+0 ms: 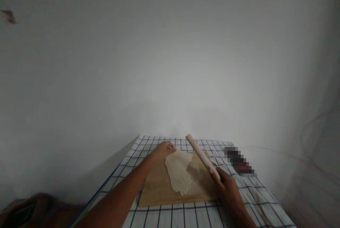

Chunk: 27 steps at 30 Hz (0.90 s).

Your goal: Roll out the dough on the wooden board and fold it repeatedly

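A flat, uneven sheet of dough (179, 171) lies on a wooden board (154, 194). At the dough's far left edge, my left hand (165, 147) has its fingers curled in a pinch on the rim. My right hand (225, 182) is wrapped round the near end of a wooden rolling pin (198, 151). The pin is tilted, its far end pointing up and to the left, and it is held above the right side of the board, apart from the dough.
A white tablecloth with dark grid lines (191, 217) covers the table under the board. A dark, pixelated object (240, 162) lies at the table's right edge. Behind the table stands a pale wall (170, 61). Something dark and blurred (29, 210) is at the lower left.
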### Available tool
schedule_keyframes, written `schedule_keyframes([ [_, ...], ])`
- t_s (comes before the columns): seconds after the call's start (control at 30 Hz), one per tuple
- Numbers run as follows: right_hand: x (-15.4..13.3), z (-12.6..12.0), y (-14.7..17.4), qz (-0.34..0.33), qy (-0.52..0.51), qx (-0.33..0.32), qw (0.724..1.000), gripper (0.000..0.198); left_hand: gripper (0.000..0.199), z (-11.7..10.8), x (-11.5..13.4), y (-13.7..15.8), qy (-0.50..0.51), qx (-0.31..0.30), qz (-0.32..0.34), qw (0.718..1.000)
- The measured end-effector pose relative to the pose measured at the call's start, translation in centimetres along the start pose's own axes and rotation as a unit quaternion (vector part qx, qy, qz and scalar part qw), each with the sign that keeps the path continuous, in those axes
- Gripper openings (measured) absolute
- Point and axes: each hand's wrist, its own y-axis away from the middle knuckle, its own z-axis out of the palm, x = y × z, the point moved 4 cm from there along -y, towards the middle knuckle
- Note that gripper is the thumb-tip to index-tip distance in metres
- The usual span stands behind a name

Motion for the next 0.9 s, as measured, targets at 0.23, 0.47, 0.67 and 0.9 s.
schedule_keyframes([
  [0.23, -1.5, 0.5, 0.7, -0.064, 0.121, -0.042, 0.99, 0.055, 0.042, -0.6, 5.2, 2.4, 0.026, 0.07, 0.127, 0.989],
  [0.47, -2.8, -0.1, -0.8, -0.155, 0.203, -0.126, 0.959, 0.046, 0.048, 5.8, 4.3, 7.8, -0.226, -0.002, 0.151, 0.962],
  [0.67, -1.8, 1.1, -4.9, -0.183, 0.301, -0.151, 0.923, 0.036, 0.059, 6.2, 3.1, 8.1, -0.277, -0.015, 0.121, 0.953],
  [0.9, -0.8, 2.2, -6.4, -0.192, 0.279, -0.2, 0.919, 0.048, 0.06, 6.2, 3.0, 7.9, -0.271, -0.001, 0.083, 0.959],
])
